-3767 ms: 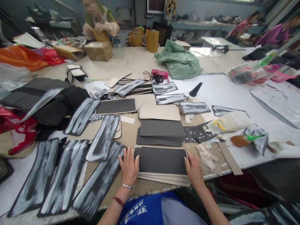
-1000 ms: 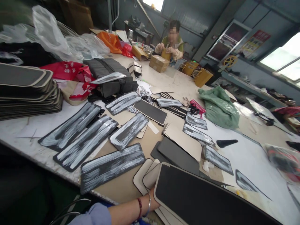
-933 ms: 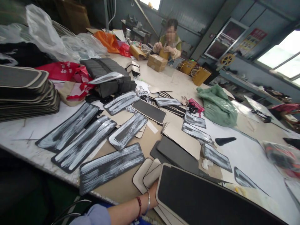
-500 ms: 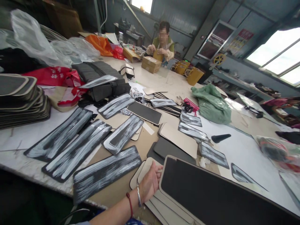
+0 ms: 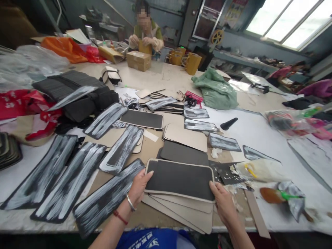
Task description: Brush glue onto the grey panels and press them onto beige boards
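"Fingers?"

"Left hand and right hand are pinching the dark panel at opposite ends, thumbs on top."

"Location?"

"It is sitting over beige boards, contact unconfirmed; white-streaked strips are lying to the left."

"Step?"

"Seemingly, the panel is being aligned; the next move is probably calling for level, even grips."

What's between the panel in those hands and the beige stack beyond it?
Dark grey pieces lie between the panel and beige stack in the head view.

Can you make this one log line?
left hand: grips dark panel, left end; right hand: grips right end; beneath: cream pieces
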Motion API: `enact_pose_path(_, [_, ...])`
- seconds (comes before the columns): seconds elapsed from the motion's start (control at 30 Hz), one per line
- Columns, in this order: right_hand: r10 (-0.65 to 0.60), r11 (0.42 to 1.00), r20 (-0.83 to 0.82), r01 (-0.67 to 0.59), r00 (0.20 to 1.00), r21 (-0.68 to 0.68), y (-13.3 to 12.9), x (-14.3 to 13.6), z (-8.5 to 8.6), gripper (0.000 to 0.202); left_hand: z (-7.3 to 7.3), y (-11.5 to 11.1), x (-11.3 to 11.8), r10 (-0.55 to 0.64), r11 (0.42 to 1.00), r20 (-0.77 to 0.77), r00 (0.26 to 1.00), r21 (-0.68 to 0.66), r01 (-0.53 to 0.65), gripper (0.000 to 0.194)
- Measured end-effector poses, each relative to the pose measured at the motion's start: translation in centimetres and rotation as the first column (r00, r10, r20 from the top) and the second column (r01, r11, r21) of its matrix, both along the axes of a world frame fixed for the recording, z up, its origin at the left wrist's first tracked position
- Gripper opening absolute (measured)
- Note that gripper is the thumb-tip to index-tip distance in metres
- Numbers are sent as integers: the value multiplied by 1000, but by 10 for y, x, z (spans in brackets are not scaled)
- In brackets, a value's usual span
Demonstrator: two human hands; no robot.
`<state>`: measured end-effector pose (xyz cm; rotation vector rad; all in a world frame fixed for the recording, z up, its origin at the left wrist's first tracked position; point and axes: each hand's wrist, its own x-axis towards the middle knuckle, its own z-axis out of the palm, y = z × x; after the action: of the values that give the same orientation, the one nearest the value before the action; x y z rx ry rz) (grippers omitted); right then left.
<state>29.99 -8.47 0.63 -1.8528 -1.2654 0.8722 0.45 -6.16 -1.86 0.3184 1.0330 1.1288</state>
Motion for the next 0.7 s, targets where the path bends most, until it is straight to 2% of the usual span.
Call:
enact_pose_path(0.1, [-6,999,-95,1,995,-51,0,-2,-14,42,1,0,-3,19,999,-14,1000,-35,-20,44])
enact_pose_path(0.23, [-29,999,-109,27,994,-25,5,0,-26,39,2,1,-1,32,998,-47,998,-59,-35,49])
enact_pose_path(0.53, [-27,998,-141,18,990,-61,22,13,-35,36,-3,10,10,64,997,-126,990,-32,-68,49])
enact_pose_path(0.7, [-13,998,-155,5,988,-57,35,22,-38,36,-1,22,18,85,996,-128,988,3,-86,45])
